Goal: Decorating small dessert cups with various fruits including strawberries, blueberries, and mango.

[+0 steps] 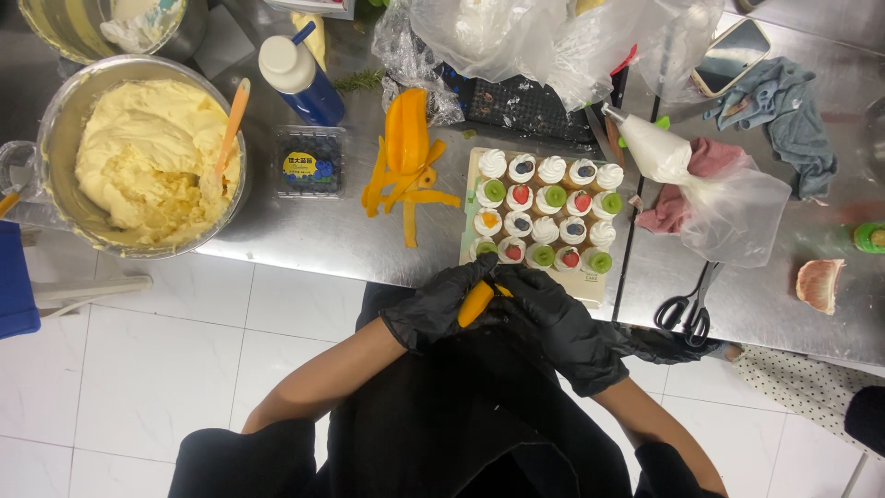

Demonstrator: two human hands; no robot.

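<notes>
Both my hands wear black gloves and meet just below the steel table's edge. My left hand [435, 306] holds an orange piece of mango [476, 302]. My right hand [555, 318] closes over the top end of the same piece; whether it holds a small tool there I cannot tell. Right above them a pale tray [590, 288] carries several small cream-topped cupcakes [544, 210] with bits of strawberry, blueberry, green fruit and mango on top.
Mango peel strips [406, 166] lie left of the tray. A steel bowl of yellow cream [147, 157] holds a spatula [230, 115]. A blueberry box [310, 162], blue bottle [300, 78], piping bag [656, 148], scissors [687, 304], cloths [784, 111], phone [730, 53] and grapefruit slice [819, 284] surround them.
</notes>
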